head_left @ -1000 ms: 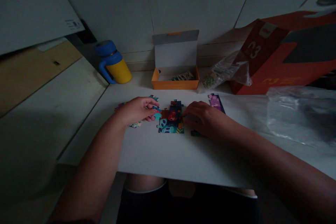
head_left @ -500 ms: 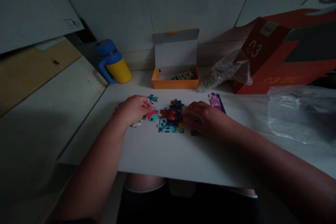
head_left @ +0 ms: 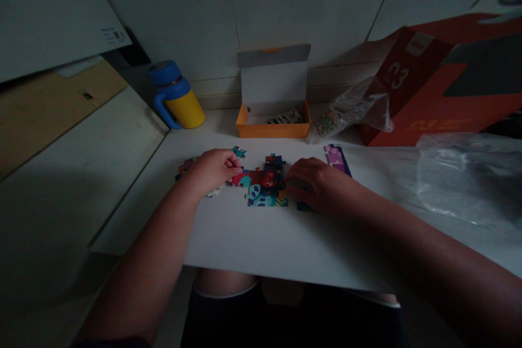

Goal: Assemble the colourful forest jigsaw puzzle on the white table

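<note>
Pinched in my left hand [head_left: 216, 169] is a red and teal puzzle piece [head_left: 241, 178], its right side against the left edge of several joined puzzle pieces [head_left: 267, 185]. Whether it is locked in is too dark to tell. The joined block has a red figure and pale teal shapes and lies flat on the white table [head_left: 253, 236]. My right hand [head_left: 313, 180] rests at the block's right edge, fingers curled and fingertips on it. A dark piece [head_left: 303, 206] shows partly under that hand. Loose pieces [head_left: 185, 167] lie left of my left hand, partly covered by it.
An open orange box [head_left: 273, 130] holding more pieces stands at the back. Left of it is a blue and yellow mug [head_left: 185, 106]; right are a clear bag [head_left: 342, 114] and a large red box [head_left: 411, 92]. Purple pieces [head_left: 335, 157] lie beyond my right hand; clear plastic [head_left: 465, 185] lies far right.
My left hand has shifted slightly right, bringing the red and teal piece from a tilted position beside the block to flat against its left edge. The right hand stays put.
</note>
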Motion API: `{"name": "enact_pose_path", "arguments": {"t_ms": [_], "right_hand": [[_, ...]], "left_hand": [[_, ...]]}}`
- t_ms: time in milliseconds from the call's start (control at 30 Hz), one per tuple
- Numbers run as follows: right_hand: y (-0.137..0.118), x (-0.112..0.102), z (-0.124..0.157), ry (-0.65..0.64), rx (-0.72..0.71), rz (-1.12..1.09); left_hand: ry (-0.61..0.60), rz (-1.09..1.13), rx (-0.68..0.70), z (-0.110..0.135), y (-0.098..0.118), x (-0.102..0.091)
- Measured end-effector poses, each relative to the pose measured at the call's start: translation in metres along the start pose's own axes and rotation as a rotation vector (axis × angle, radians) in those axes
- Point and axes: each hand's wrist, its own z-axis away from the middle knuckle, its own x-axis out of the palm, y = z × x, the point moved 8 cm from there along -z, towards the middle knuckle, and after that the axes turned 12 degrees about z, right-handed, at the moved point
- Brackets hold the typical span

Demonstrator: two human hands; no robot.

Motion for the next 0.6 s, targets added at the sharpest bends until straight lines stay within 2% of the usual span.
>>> {"name": "enact_pose_path", "arguments": {"t_ms": [200,333,433,600], "right_hand": [[-0.002,0.001,-0.001,-0.002,-0.002,0.017],[-0.003,-0.001,-0.001,-0.032,-0.010,0.040],[0.004,-0.006,0.002,-0.065,0.025,0.083],[0.021,-0.010,0.015,-0.183,0.087,0.111]], "left_hand": [[0.027,-0.144,0.034,0.009,0.015,0.006],[0.012,-0.285,0.124,0.015,0.028,0.013],[-0.015,-0.336,0.190,0.017,0.035,0.018],[-0.059,-0.333,0.200,0.016,0.039,0.023]]}}
